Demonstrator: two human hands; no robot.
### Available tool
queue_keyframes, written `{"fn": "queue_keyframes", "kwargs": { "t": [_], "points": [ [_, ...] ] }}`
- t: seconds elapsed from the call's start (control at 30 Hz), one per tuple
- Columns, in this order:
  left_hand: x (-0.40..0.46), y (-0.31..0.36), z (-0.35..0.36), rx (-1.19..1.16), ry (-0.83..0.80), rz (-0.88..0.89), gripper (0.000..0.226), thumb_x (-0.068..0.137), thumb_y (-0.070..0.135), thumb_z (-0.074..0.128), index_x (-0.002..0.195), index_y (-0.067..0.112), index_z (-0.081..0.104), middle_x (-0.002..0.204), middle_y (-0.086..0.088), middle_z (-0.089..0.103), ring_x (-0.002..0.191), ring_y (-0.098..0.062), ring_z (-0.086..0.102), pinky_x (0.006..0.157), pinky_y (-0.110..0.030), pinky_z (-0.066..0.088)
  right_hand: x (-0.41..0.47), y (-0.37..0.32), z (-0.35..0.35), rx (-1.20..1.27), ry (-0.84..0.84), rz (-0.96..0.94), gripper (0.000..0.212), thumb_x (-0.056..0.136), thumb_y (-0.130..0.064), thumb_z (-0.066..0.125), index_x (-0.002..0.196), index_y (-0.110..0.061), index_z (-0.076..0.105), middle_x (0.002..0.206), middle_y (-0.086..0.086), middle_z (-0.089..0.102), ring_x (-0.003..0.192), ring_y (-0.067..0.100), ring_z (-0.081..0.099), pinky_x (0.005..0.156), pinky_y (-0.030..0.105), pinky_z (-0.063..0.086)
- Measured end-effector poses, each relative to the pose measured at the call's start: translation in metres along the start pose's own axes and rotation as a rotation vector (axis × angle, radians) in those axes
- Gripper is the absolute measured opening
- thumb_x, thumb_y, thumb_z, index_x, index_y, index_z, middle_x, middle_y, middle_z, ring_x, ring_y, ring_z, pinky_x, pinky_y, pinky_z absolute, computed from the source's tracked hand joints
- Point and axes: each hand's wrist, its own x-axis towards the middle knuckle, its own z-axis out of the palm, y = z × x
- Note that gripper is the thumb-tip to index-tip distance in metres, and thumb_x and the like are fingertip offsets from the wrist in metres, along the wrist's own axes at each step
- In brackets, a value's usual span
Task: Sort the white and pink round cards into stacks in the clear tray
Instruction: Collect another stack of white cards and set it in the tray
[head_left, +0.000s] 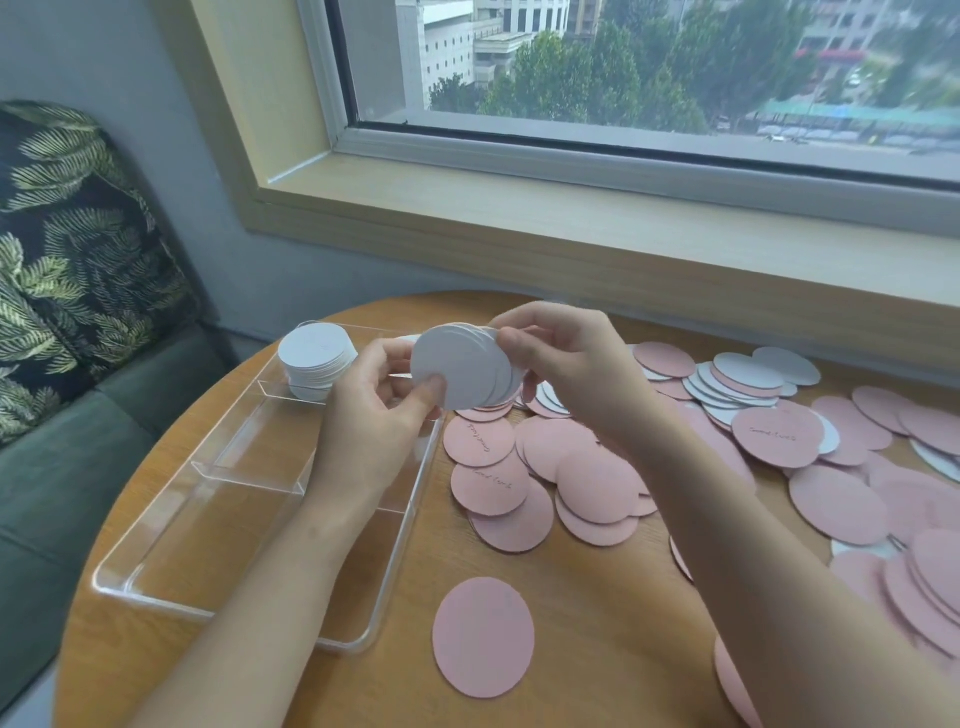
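White cards squared up above the clear tray (156, 582)

A bunch of white cards (460, 366) is pinched at its rims by the left hand (374, 410) and right hand (561, 364), both grips clenched on it (thin, light, stiff, likely slippery); one white stack (317, 358) sits in the tray's far compartment, while dozens of pink cards (597, 483) lie on the table (571, 649).

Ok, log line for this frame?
both hands hold white bundle | white stack in tray | pink cards unsorted
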Motion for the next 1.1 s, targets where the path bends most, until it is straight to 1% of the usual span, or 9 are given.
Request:
{"fn": "queue_keyframes", "kwargs": {
  "t": [0.1, 0.17, 0.27, 0.33, 0.4, 0.6, 0.77, 0.97, 1.1],
  "points": [
    [0.000, 0.001, 0.000, -0.042, 0.005, -0.004, 0.027, 0.093, 0.007, 0.072, 0.103, 0.030, 0.061, 0.101, 0.010, 0.074, 0.086, -0.008, 0.072, 0.067, -0.024, 0.060, -0.001, 0.002, 0.000, 0.069, -0.109, 0.018, 0.021, 0.103, -0.019, 0.055, 0.104, -0.018, 0.076, 0.092, 0.001, 0.075, 0.081, 0.019, 0.068, 0.069, 0.043, 0.056],
    [0.000, 0.002, 0.000, -0.067, 0.021, -0.006, 0.026, 0.093, 0.006, 0.072, 0.101, 0.028, 0.060, 0.098, 0.009, 0.075, 0.085, -0.009, 0.073, 0.062, -0.020, 0.057, 0.000, 0.006, -0.006, -0.020, -0.112, 0.041, 0.022, 0.104, -0.023, 0.054, 0.106, -0.021, 0.076, 0.093, -0.004, 0.075, 0.085, 0.016, 0.070, 0.072, 0.040, 0.056],
    [0.001, 0.002, 0.000, -0.084, 0.042, -0.011, 0.023, 0.094, 0.006, 0.070, 0.103, 0.024, 0.059, 0.101, 0.004, 0.076, 0.083, -0.014, 0.071, 0.060, -0.015, 0.053, 0.006, 0.021, -0.025, -0.527, 0.012, 0.106, 0.013, 0.097, -0.031, 0.061, 0.099, -0.030, 0.074, 0.089, -0.009, 0.071, 0.084, 0.014, 0.067, 0.073, 0.038, 0.055],
    [0.001, 0.000, 0.000, -0.074, 0.051, -0.018, 0.022, 0.095, 0.006, 0.069, 0.105, 0.023, 0.058, 0.104, 0.002, 0.075, 0.085, -0.017, 0.071, 0.059, -0.014, 0.053, 0.005, 0.032, -0.036, -0.891, -0.026, 0.191, 0.013, 0.093, -0.038, 0.063, 0.103, -0.032, 0.071, 0.097, -0.009, 0.064, 0.094, 0.016, 0.061, 0.077, 0.036, 0.050],
    [0.002, -0.001, 0.000, -0.069, 0.062, -0.019, 0.023, 0.095, 0.007, 0.069, 0.104, 0.025, 0.058, 0.105, 0.003, 0.075, 0.085, -0.018, 0.071, 0.061, -0.015, 0.053, 0.002, 0.040, -0.040, -1.022, -0.114, 0.252, 0.020, 0.091, -0.044, 0.065, 0.107, -0.032, 0.067, 0.103, -0.008, 0.058, 0.100, 0.016, 0.056, 0.075, 0.034, 0.045],
    [0.002, -0.002, 0.000, -0.059, 0.062, -0.015, 0.023, 0.095, 0.006, 0.069, 0.105, 0.025, 0.059, 0.103, 0.005, 0.075, 0.083, -0.011, 0.072, 0.062, -0.018, 0.055, 0.001, 0.044, -0.038, -1.111, -0.107, 0.245, 0.037, 0.088, -0.050, 0.069, 0.117, -0.028, 0.062, 0.115, -0.007, 0.050, 0.107, 0.017, 0.050, 0.074, 0.033, 0.041],
    [0.001, -0.001, 0.000, -0.037, 0.054, -0.009, 0.023, 0.095, 0.008, 0.070, 0.108, 0.023, 0.059, 0.103, 0.007, 0.074, 0.089, -0.011, 0.071, 0.063, -0.019, 0.056, -0.001, 0.040, -0.040, -1.117, -0.171, 0.244, 0.045, 0.081, -0.056, 0.074, 0.116, -0.030, 0.062, 0.117, -0.009, 0.050, 0.111, 0.015, 0.047, 0.075, 0.033, 0.041],
    [0.000, 0.001, 0.001, -0.030, 0.045, -0.010, 0.023, 0.095, 0.007, 0.070, 0.109, 0.022, 0.058, 0.102, 0.008, 0.073, 0.088, -0.012, 0.070, 0.060, -0.017, 0.056, -0.001, 0.041, -0.042, -1.064, -0.160, 0.186, 0.031, 0.081, -0.047, 0.078, 0.105, -0.031, 0.065, 0.112, -0.006, 0.051, 0.108, 0.017, 0.046, 0.073, 0.032, 0.037],
    [0.000, 0.000, 0.001, -0.019, 0.044, 0.004, 0.024, 0.095, 0.008, 0.070, 0.106, 0.026, 0.059, 0.101, 0.007, 0.074, 0.089, -0.016, 0.070, 0.062, -0.019, 0.057, -0.001, 0.036, -0.043, -1.051, -0.160, 0.185, 0.029, 0.082, -0.042, 0.077, 0.106, -0.032, 0.065, 0.109, -0.008, 0.057, 0.098, 0.015, 0.050, 0.075, 0.033, 0.043]
  ]
}}
